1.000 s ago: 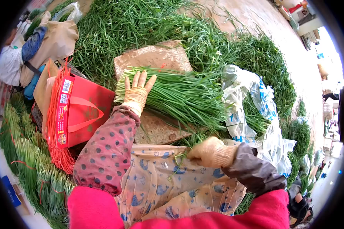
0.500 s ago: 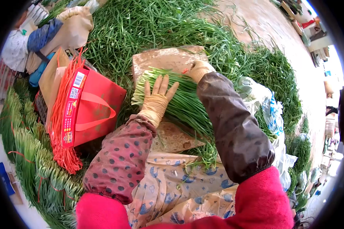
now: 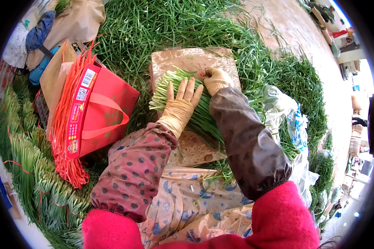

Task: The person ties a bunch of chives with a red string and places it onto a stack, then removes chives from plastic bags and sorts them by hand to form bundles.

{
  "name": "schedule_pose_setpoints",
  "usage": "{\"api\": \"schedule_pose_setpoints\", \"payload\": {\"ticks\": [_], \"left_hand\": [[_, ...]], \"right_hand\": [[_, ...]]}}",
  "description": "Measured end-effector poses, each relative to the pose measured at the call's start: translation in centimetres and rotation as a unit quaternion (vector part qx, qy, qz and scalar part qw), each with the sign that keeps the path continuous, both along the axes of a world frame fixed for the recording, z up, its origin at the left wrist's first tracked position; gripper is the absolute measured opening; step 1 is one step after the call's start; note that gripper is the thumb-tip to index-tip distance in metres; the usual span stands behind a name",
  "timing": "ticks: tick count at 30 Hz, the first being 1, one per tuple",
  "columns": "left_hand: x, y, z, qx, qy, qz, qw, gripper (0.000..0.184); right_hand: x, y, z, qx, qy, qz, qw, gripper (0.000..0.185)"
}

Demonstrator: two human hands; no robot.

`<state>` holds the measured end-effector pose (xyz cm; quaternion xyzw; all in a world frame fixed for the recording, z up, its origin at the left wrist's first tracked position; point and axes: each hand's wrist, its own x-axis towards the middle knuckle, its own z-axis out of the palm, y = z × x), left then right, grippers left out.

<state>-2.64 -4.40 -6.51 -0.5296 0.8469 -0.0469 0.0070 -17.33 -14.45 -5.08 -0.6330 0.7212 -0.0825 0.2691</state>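
A bundle of long green stalks (image 3: 205, 120) lies across a worn board (image 3: 183, 60), its pale ends toward the left. My left hand (image 3: 180, 103), in a tan glove, rests flat on the bundle with its fingers spread. At the bundle's upper edge is my right hand (image 3: 218, 81), also gloved, with its fingers closed. A small bit of red shows at its fingertips, too small to make out.
A red bag (image 3: 108, 110) with red ties (image 3: 66, 120) stands at the left. Tied bundles (image 3: 29, 166) lie beyond it. Loose greens (image 3: 153, 29) surround the board. Clear plastic (image 3: 274, 112) lies at the right. Another person's blue sleeve (image 3: 40, 31) shows at upper left.
My right hand has gone from the apron area up to the bundle's far edge, its fingers closed throughout. My left hand has stayed on the bundle. The view has shifted, and the bundle looks more compact.
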Motion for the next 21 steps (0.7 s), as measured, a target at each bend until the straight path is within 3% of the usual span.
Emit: {"api": "schedule_pose_setpoints", "payload": {"ticks": [1, 4, 7, 8, 9, 11, 13, 14, 15, 17, 19, 21], "left_hand": [[0.0, 0.0, -0.1, -0.004, -0.011, 0.002, 1.000, 0.073], [0.0, -0.1, -0.3, -0.024, -0.002, 0.001, 1.000, 0.072], [-0.2, 0.2, -0.1, -0.028, -0.038, 0.002, 0.999, 0.066], [-0.3, 0.0, -0.3, -0.042, -0.018, 0.005, 0.999, 0.063], [-0.2, -0.1, -0.8, -0.053, 0.000, 0.008, 0.999, 0.060], [-0.1, 0.0, -1.1, -0.057, 0.003, 0.011, 0.998, 0.057], [0.5, -0.1, -0.7, -0.012, -0.036, -0.017, 0.999, 0.055], [0.9, -0.2, -0.9, -0.011, -0.026, -0.035, 0.999, 0.057], [1.1, -0.1, 0.6, 0.044, -0.043, -0.047, 0.997, 0.074], [1.3, -0.6, 4.2, 0.185, 0.025, -0.048, 0.981, 0.095], [3.1, -0.4, 6.2, 0.184, 0.212, -0.093, 0.955, 0.102], [4.7, 0.8, 8.9, 0.070, 0.316, -0.063, 0.944, 0.074]], "right_hand": [[-0.2, -0.1, -0.1, -0.001, 0.000, 0.000, 1.000, 0.032], [-0.5, -0.1, 1.2, 0.065, -0.145, -0.038, 0.987, 0.032], [-0.3, -2.1, 1.0, 0.164, -0.118, -0.052, 0.978, 0.039], [-0.1, -2.1, 0.9, 0.158, -0.068, 0.004, 0.985, 0.038], [0.6, -1.9, 1.4, 0.147, -0.016, 0.059, 0.987, 0.037], [2.8, 0.8, 2.5, 0.102, -0.019, -0.060, 0.993, 0.031], [3.7, 4.4, 2.5, -0.033, -0.073, -0.157, 0.984, 0.024], [3.7, 5.0, 1.8, -0.072, -0.092, -0.159, 0.980, 0.024], [3.6, 5.6, 1.4, -0.112, -0.109, -0.162, 0.974, 0.024], [2.9, 5.1, 0.0, -0.131, -0.129, -0.151, 0.971, 0.024], [2.8, 5.3, 0.4, -0.128, -0.131, -0.142, 0.973, 0.024], [2.4, 5.1, 0.3, -0.124, -0.141, -0.133, 0.973, 0.025]]}}
